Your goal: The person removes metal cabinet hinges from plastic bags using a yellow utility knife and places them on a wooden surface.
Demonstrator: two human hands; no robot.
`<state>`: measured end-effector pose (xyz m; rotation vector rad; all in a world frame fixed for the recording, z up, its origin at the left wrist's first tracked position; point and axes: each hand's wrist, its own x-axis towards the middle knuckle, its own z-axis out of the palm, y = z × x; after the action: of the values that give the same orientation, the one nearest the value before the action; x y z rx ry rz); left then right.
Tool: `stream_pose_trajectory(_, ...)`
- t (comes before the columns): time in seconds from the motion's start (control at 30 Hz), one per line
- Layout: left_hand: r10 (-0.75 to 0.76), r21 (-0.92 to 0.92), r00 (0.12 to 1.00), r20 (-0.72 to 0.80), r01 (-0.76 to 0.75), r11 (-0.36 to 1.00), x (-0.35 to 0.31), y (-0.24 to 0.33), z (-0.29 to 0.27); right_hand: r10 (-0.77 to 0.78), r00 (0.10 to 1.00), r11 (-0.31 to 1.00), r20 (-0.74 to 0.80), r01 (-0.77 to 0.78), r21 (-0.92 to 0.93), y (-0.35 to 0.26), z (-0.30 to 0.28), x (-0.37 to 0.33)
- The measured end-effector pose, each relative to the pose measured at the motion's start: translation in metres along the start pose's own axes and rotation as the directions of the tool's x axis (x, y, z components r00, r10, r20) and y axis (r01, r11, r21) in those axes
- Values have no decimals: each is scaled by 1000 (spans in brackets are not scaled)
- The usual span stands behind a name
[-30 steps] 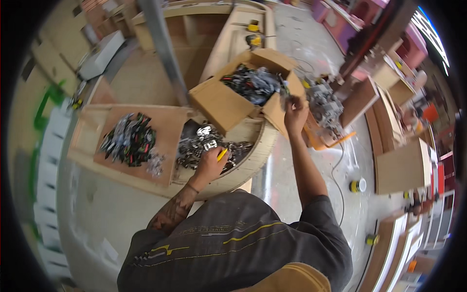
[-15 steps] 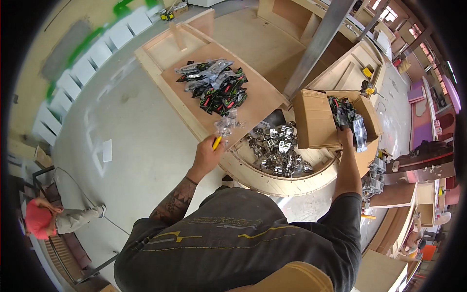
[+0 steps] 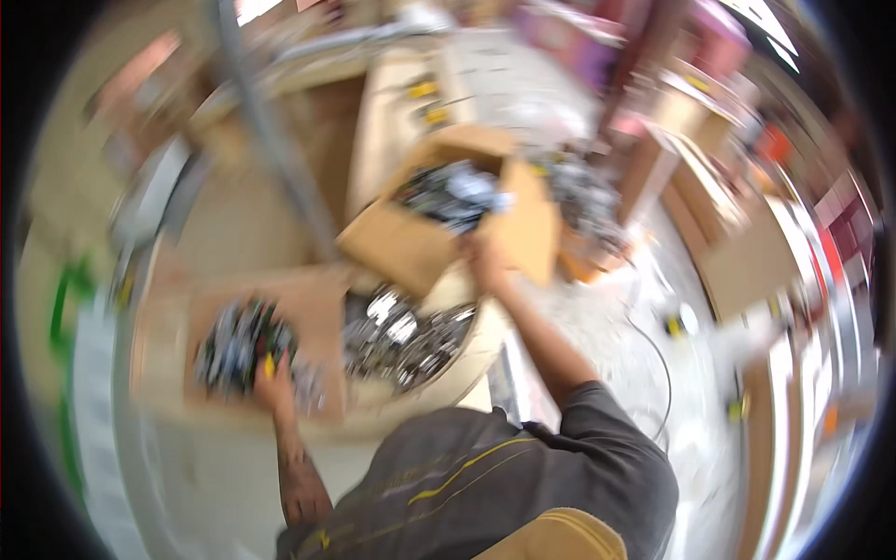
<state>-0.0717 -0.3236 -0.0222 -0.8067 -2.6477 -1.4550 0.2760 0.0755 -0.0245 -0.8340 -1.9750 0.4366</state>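
The view is smeared by motion. My left hand (image 3: 273, 385) is closed around a slim yellow tool (image 3: 270, 364) at the near edge of a pile of black and clear plastic packets (image 3: 233, 347). This pile lies on a brown board (image 3: 322, 303), with crumpled clear wrappers (image 3: 311, 385) beside it. My right hand (image 3: 483, 261) is at the near side of an open cardboard box (image 3: 397, 247); its fingers are too blurred to read. More packets (image 3: 453, 191) fill the box. Loose shiny metal hinges (image 3: 406, 341) are heaped in the curved wooden frame between the board and box.
A grey metal post (image 3: 271, 140) rises behind the board. Yellow-and-black power tools (image 3: 429, 103) rest on wooden framing beyond the box. To its right is another heap of metal parts (image 3: 583, 201). A dark cable (image 3: 658, 355) curves across the floor at right.
The view has swung right, so the board and box now appear further left. My left hand has moved from the loose wrappers to the packet pile. The right hand stays by the box.
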Motion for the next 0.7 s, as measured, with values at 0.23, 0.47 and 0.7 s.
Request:
stream_pose_trajectory(0.23, 125, 292, 992, 12, -123, 949, 33, 34, 12, 223, 937, 928, 268, -288, 237, -103, -39, -95)
stream_pose_trajectory(0.47, 433, 108, 830, 352, -496, 862, 8, 194, -5, -112, 986, 967, 121, 81, 240, -154, -63, -79)
stream_pose_trajectory(0.7, 432, -252, 617, 658, -360, 898, -53, 250, 37, -246, 741, 775, 625, -237, 586, -176, -50, -59)
